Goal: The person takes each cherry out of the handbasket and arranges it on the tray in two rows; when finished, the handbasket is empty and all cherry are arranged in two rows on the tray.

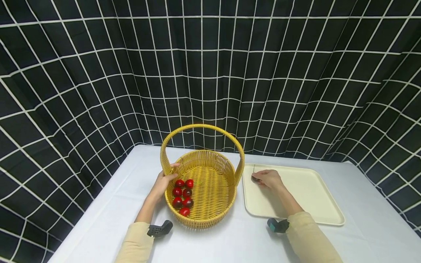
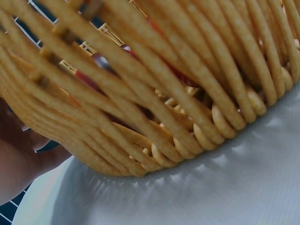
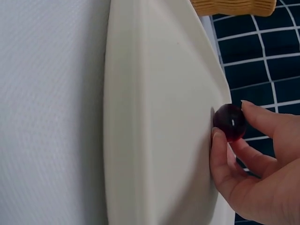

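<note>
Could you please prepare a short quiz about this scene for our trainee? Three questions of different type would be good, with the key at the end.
1. Count: How many cherries can be seen inside the basket?

2. Fill the gap: In the head view, the cream tray lies to the ____ of the basket.

3. Choose: While the right hand pinches a dark cherry, what does the left hand hold?
A) The rim of the tray
B) The side of the basket
C) Another cherry

Key:
1. Seven
2. right
3. B
</note>
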Available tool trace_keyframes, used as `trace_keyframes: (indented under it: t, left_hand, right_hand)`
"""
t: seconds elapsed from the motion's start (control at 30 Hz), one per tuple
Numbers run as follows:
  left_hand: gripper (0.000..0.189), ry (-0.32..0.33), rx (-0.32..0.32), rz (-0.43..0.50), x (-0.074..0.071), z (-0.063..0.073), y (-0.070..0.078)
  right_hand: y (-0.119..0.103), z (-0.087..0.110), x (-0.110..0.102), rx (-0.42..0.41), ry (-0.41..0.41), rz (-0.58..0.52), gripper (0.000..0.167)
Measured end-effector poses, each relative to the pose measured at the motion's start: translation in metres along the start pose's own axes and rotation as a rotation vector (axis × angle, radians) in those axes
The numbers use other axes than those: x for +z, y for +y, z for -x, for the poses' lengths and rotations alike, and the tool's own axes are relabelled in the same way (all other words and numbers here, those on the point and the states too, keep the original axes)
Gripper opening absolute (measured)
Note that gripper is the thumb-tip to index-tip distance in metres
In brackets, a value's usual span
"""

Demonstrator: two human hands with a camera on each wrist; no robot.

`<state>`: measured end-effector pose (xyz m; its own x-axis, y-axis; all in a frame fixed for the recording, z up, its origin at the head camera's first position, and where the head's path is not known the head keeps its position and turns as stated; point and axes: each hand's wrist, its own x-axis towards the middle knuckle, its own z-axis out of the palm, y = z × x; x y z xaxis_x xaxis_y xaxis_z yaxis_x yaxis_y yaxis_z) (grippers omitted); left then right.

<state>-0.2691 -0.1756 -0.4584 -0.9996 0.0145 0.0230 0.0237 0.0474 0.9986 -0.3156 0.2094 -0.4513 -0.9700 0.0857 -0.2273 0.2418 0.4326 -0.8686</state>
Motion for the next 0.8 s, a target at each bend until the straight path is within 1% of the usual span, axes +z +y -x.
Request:
trace_keyframes:
  t: [0.23, 0.57, 0.67, 0.8]
  left_hand:
    - [0.044, 0.005, 0.011, 0.005, -0.0003, -0.0006, -0.0011]
    - [0.044, 0.001, 0.005, 0.016, 0.0004, -0.0011, -0.0009]
    - [0.044, 0.000, 0.003, 0.019, 0.0005, -0.0006, -0.0008]
    - [0.044, -0.002, 0.000, 0.018, 0.0002, -0.0004, -0.0005]
  right_hand:
    - [0.0017, -0.0026, -0.0007, -0.016, 0.000, -0.005, 0.040]
    - [0.0034, -0.0028, -0.0012, -0.028, 0.005, 0.014, 0.044]
    - [0.0047, -0.0034, -0.0017, -0.026, -0.001, -0.019, 0.045]
    - [0.0069, -0.0038, -0.0051, -0.032, -0.025, -0.107, 0.048]
